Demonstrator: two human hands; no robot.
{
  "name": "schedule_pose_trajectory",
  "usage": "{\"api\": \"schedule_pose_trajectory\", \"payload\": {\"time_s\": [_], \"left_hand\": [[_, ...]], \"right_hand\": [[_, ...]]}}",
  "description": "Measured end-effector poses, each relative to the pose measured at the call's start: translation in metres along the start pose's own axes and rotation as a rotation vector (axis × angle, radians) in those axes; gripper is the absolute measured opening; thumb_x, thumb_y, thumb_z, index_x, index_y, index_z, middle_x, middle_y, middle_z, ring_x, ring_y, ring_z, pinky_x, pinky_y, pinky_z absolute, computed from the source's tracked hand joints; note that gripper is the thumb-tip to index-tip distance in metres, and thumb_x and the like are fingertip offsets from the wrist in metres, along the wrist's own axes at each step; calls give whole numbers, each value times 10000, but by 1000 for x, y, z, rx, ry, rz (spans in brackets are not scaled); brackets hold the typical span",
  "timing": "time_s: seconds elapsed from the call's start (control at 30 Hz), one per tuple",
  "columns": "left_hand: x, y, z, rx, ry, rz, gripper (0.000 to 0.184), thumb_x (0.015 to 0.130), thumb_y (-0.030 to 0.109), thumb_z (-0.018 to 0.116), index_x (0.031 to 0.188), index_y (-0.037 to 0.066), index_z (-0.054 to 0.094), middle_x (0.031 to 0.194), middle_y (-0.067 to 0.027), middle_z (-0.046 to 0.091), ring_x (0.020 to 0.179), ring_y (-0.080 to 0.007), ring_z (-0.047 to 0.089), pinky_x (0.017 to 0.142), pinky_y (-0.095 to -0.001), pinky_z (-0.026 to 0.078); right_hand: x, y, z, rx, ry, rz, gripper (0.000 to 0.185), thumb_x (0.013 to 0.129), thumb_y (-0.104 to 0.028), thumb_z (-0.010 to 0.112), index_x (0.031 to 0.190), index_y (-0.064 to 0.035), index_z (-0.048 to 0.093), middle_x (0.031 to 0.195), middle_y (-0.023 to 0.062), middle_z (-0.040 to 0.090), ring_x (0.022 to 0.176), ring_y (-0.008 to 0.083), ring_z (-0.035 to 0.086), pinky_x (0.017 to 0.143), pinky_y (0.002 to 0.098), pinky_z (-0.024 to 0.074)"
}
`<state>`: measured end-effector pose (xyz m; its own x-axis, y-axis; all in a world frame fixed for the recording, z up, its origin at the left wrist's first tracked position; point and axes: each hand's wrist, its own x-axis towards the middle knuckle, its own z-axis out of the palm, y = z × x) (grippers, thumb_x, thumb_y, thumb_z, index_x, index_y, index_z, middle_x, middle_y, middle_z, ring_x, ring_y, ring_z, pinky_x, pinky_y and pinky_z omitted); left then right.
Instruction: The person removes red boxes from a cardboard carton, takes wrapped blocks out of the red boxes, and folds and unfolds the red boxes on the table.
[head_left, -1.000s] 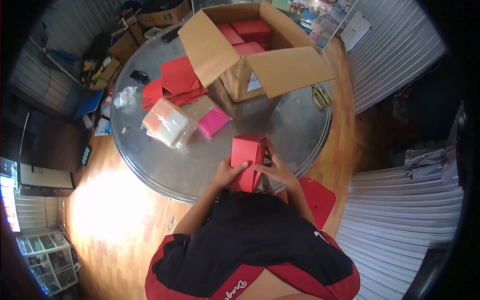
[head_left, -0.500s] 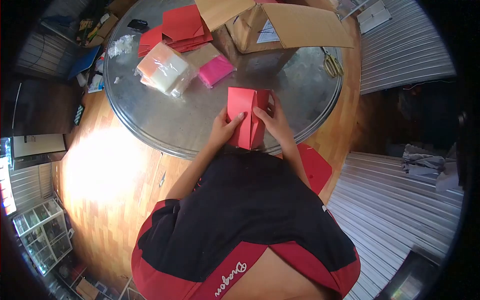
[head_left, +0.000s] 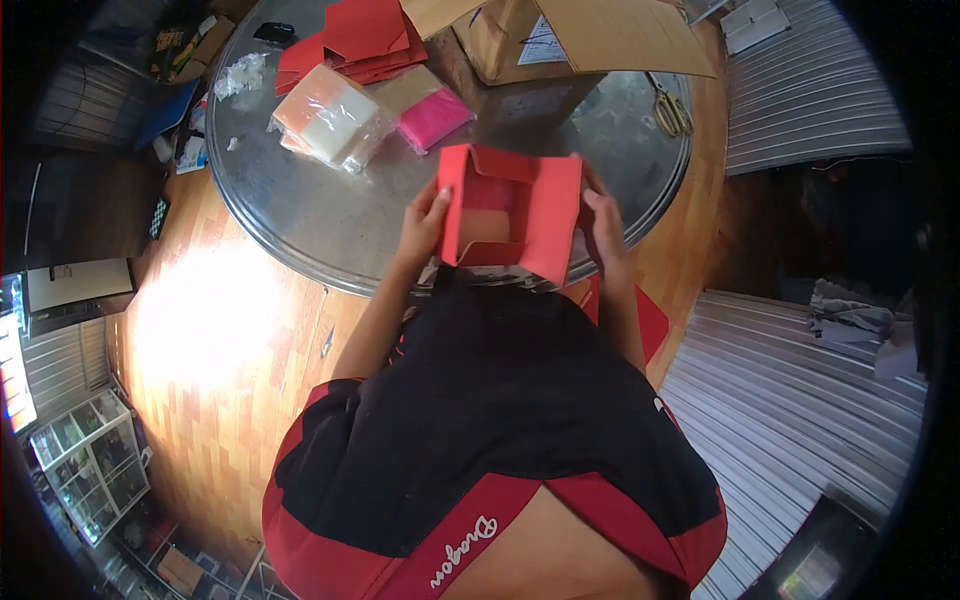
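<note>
A red cardboard box [head_left: 556, 215] is held up over the near edge of the table, its lid folded out to the right and its inside showing. Pink and orange tones show in it; whether these are contents or inner walls I cannot tell. My left hand [head_left: 424, 222] is closed on the box's left wall, thumb on the near face. My right hand [head_left: 603, 225] grips the outer edge of the opened lid, with some fingers hidden behind it.
On the round metal table [head_left: 330, 225] lie clear-wrapped orange and white packs [head_left: 335, 115], a pink pack [head_left: 436, 118], flat red cardboard pieces [head_left: 365, 35], scissors [head_left: 670, 112] and crumpled clear plastic [head_left: 241, 75]. A large open carton [head_left: 525, 100] stands at the back.
The red box has gone from closed to open, its lid swung out to the right. My right hand moved right with the lid; my left hand shifted left to the side wall.
</note>
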<state>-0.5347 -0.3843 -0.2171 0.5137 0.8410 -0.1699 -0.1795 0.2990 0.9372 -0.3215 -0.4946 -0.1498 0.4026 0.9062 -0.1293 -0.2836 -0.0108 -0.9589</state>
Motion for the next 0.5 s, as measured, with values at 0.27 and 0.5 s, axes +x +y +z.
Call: {"api": "schedule_pose_trajectory", "payload": {"time_s": [0.27,0.5], "left_hand": [[-6,21,16,452,128,253,441,867,210,502,1272,73,390,1124,-196,518,1005,-242,525,839,-319,419],[-12,68,6,1073,328,679,248,776,82,523,1011,40,587,1012,-188,551,894,-362,538,767,-403,441]], "right_hand": [[-12,22,30,-547,-49,-250,721,806,-284,597,1353,-43,194,1203,119,451,1086,172,460,897,285,376],[-21,4,24,218,141,134,530,777,15,491,1280,5,324,1194,105,472,1084,171,458,917,280,349]]}}
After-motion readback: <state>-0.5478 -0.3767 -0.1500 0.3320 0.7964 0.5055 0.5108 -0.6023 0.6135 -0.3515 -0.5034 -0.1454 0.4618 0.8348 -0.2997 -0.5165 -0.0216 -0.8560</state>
